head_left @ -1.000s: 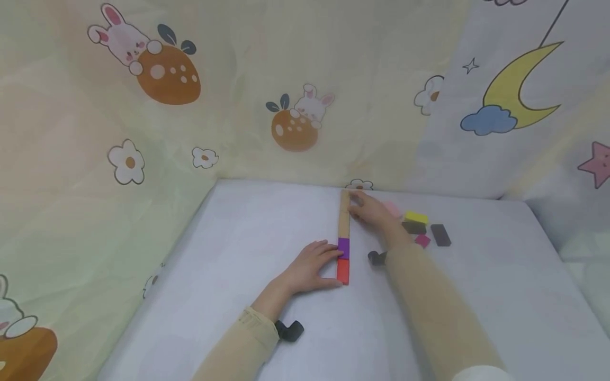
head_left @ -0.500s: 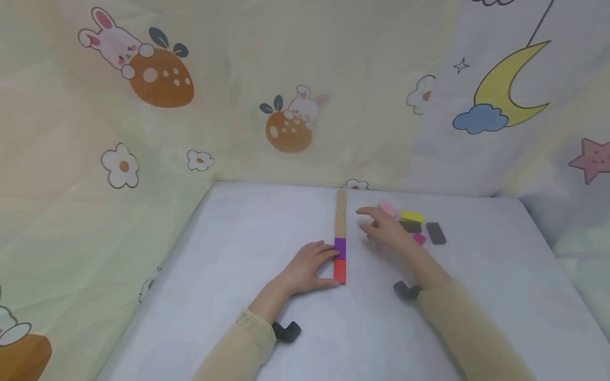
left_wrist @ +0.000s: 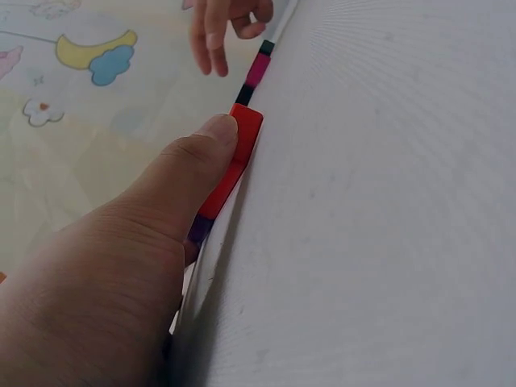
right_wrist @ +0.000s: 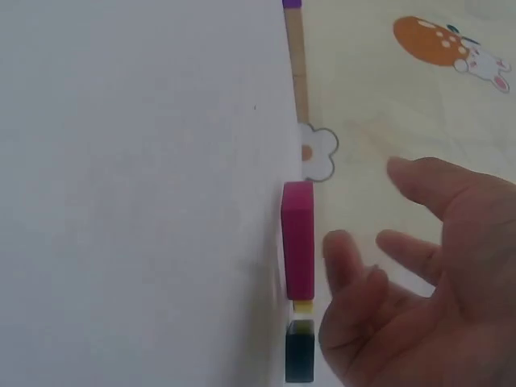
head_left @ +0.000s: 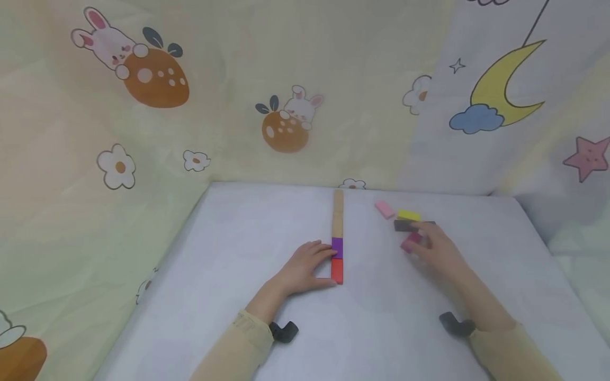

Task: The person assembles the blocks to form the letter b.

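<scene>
In the head view, a straight row of blocks runs away across the table: a red block (head_left: 337, 271) nearest, then a purple block (head_left: 337, 247), then natural wood blocks (head_left: 338, 212). My left hand (head_left: 305, 270) rests at the row's left side, thumb at the red block's near end and a finger on the purple one. The left wrist view shows the thumb touching the red block (left_wrist: 242, 137). My right hand (head_left: 436, 248) is over the loose blocks at the right, beside a magenta block (head_left: 410, 243). Its fingers are spread and hold nothing in the right wrist view.
Near the right hand lie a pink block (head_left: 384, 209), a yellow block (head_left: 409, 215) and a dark block (head_left: 404, 226); another dark one is mostly behind the hand. A printed cloth wall (head_left: 229, 132) rises at the back of the white table (head_left: 248, 227).
My right hand has left the wood blocks at the far end of the row and moved right and nearer, over the loose blocks. My left hand has stayed at the row.
</scene>
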Tool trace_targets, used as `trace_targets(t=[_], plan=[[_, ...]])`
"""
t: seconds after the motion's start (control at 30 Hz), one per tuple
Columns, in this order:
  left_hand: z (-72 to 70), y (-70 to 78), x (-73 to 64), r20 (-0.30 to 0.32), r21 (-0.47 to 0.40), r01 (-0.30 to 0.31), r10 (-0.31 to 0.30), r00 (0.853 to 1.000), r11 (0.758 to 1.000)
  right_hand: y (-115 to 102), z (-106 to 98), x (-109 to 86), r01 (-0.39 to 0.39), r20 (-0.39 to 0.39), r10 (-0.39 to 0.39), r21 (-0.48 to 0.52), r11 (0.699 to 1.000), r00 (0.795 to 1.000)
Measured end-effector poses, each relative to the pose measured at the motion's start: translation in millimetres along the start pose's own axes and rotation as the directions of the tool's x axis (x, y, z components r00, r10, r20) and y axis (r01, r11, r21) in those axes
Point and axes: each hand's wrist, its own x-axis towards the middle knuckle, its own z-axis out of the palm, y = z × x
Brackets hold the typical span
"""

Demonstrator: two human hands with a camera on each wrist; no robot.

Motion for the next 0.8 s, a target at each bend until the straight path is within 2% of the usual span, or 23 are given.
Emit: trace_targets(t=[0.17, 0.33, 0.53, 0.6, 0.8], plan=[[1.6, -1.2, 0.2, -0.008, -0.003, 0.002, -0.002, 1.000, 1.000, 8, -3, -8.7, 0.010, 0.012, -0.010, -0.007, 1.000, 1.000], [3.6, -1.8, 1.3, 0.000, -0.004, 0.006, -0.006, 1.000, 1.000, 7, 0, -13.3, -0.050, 0.034, 0.049, 0.019, 0.999, 0.998], [2.4, -1.0, 0.4, 0.015, -0.027, 0.024, -0.023, 1.000, 0.999, 6, 5, -15.9, -0.109, 0.041, 0.110, -0.005, 0.994, 0.993], [2.3, -1.1, 0.2, 0.016, -0.023, 0.027, -0.027, 1.000, 0.999, 5, 6, -16.2, -0.114, 0.041, 0.114, -0.018, 0.993, 0.993], [1.3, -0.1, -0.8, 0.017, -0.029, 0.025, -0.025, 1.000, 0.999, 6, 8, -17.0, -0.059, 0.042, 0.062, -0.058, 0.997, 0.997]])
